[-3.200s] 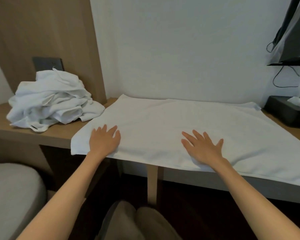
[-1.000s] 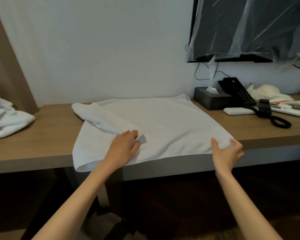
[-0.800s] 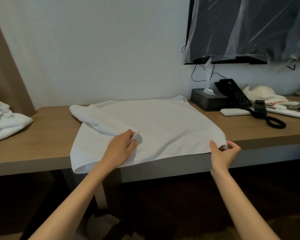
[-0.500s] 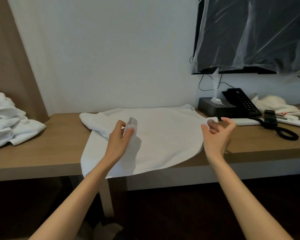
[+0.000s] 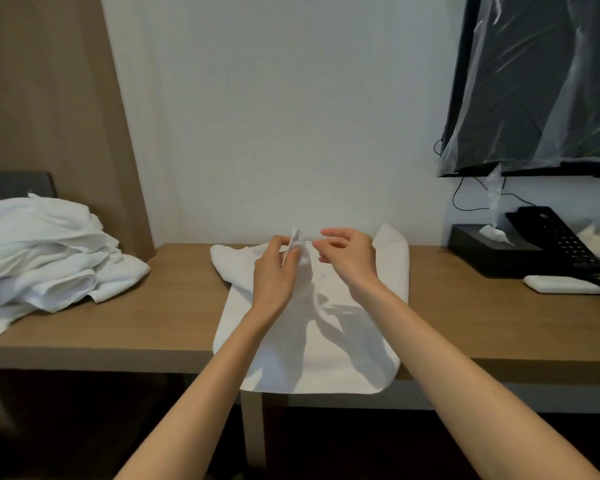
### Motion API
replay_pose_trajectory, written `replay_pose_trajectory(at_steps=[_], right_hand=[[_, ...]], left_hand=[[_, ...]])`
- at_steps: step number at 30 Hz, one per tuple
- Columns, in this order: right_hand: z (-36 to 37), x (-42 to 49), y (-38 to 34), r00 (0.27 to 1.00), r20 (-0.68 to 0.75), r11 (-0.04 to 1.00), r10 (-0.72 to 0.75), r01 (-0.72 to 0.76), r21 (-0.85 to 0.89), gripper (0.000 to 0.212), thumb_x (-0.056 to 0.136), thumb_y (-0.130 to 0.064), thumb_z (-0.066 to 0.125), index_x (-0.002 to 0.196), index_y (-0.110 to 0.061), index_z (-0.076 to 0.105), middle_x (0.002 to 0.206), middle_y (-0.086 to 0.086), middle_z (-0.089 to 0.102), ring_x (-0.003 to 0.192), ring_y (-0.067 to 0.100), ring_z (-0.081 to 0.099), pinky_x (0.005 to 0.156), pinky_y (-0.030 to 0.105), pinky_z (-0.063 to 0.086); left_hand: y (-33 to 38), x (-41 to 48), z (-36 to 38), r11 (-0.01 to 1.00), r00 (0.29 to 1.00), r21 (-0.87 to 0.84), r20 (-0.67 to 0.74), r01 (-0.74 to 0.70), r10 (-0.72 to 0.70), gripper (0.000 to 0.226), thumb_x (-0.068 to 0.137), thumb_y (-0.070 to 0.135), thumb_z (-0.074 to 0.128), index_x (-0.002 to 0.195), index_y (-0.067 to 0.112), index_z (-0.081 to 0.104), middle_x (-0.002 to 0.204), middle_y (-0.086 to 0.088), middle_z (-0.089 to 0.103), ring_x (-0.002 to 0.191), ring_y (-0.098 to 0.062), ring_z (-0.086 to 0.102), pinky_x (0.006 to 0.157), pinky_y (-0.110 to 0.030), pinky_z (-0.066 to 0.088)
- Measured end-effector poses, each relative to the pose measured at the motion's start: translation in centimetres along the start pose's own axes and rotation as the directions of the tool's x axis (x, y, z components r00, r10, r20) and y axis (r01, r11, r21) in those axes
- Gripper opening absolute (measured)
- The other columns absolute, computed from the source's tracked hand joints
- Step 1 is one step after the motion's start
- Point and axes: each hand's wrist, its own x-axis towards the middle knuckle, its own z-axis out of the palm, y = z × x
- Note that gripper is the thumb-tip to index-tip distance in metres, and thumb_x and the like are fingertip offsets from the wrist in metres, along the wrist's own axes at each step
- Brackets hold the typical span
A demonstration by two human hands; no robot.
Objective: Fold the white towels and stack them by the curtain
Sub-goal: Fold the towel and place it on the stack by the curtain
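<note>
A white towel [image 5: 312, 344] lies on the wooden desk [image 5: 465, 327], its near edge hanging over the front. My left hand [image 5: 274, 271] pinches a raised towel corner above the middle of the cloth. My right hand [image 5: 349, 259] is beside it with curled fingers, their tips close to that corner; whether they still pinch cloth is unclear. The towel's right side stands up in a fold behind my right hand. A heap of unfolded white towels [image 5: 45, 258] sits at the desk's left end, in front of the brown curtain [image 5: 56, 109].
On the right of the desk stand a black tissue box [image 5: 492, 249], a black telephone [image 5: 555, 237] and a white remote [image 5: 565, 284]. A plastic-covered television [image 5: 541, 81] hangs on the wall above them. Bare wood shows between the towel and the heap.
My right hand carried the towel's right corner up and left, next to my left hand. The spread towel is now narrower, with its right side folded over. The view tilted upward.
</note>
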Motion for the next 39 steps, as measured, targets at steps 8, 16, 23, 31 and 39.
replay_pose_trajectory(at_steps=[8,16,23,31,39], right_hand=[[-1.7,-0.8,4.2,0.904,0.315,0.835,0.29,-0.077,-0.545,0.03,0.081,-0.028,0.068,0.103,-0.017,0.05,0.097,-0.003,0.055,0.089,0.015,0.059,0.068,0.023,0.048],[0.4,-3.3,7.8,0.934,0.32,0.522,0.158,0.196,-0.83,0.046,0.078,-0.054,0.058,0.112,-0.024,0.051,0.111,-0.005,0.054,0.108,0.023,0.047,0.082,0.035,0.037],[0.8,-2.9,7.9,0.986,0.14,0.69,-0.088,0.162,-0.706,0.033,0.094,-0.028,0.047,0.065,-0.015,0.04,0.062,-0.003,0.046,0.065,0.024,0.047,0.049,0.03,0.027],[-0.8,-0.8,1.5,0.919,-0.025,0.774,-0.394,0.317,-0.548,0.033,0.09,-0.028,0.058,0.064,-0.008,0.062,0.057,0.01,0.054,0.059,0.027,0.048,0.056,0.033,0.032],[0.6,-0.7,-1.0,0.871,0.241,0.542,-0.428,0.461,-0.703,0.031,0.099,-0.038,0.043,0.101,-0.025,0.071,0.072,0.005,0.052,0.07,0.027,0.053,0.062,0.036,0.041]], left_hand=[[-3.5,-0.8,-0.5,0.994,0.994,-0.024,-0.024,0.109,-0.109,0.02,0.097,0.029,0.047,0.103,0.013,0.057,0.093,-0.005,0.064,0.089,-0.02,0.058,0.071,-0.029,0.037],[-4.4,0.0,-3.3,0.976,0.978,-0.17,-0.138,0.135,-0.159,0.008,0.096,0.027,0.049,0.097,0.02,0.052,0.082,0.003,0.062,0.079,-0.017,0.058,0.071,-0.032,0.045],[-3.4,0.6,-4.2,0.971,0.984,-0.167,-0.018,0.174,-0.179,0.013,0.096,0.028,0.051,0.101,0.016,0.054,0.093,-0.01,0.067,0.082,-0.022,0.06,0.075,-0.036,0.046],[-0.3,1.4,-1.6,0.987,0.987,-0.124,-0.105,0.105,-0.118,0.022,0.093,0.039,0.056,0.089,0.017,0.055,0.073,0.009,0.066,0.081,-0.012,0.064,0.073,-0.027,0.046],[2.7,1.4,2.1,0.949,0.969,-0.293,-0.179,0.112,-0.17,0.019,0.092,0.038,0.059,0.089,0.019,0.054,0.067,0.012,0.063,0.063,0.008,0.06,0.055,-0.005,0.04]])
